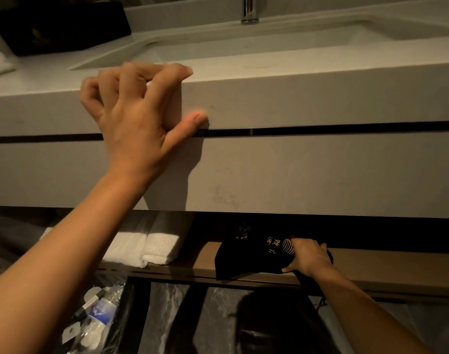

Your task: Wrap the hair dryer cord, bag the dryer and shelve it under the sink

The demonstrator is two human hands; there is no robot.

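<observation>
The right hand (309,256) has its grip closed on the black bag (249,256), resting on the shelf (397,259) under the sink (218,47). The left hand (134,108) braces, fingers curled over the bench (294,95) edge. Bagging looks done; only letting go seems left.

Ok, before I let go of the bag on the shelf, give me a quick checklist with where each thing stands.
1. Bag on the shelf: not ok, its front edge hangs over the lip.
2. Right hand grip on the bag: ok, fingers closed on it.
3. Bag mouth closed: cannot tell, something striped shows by the fingers.
4. Space beside the towels: ok, bag sits apart from them.
5. Left hand braced on the counter: ok.
</observation>
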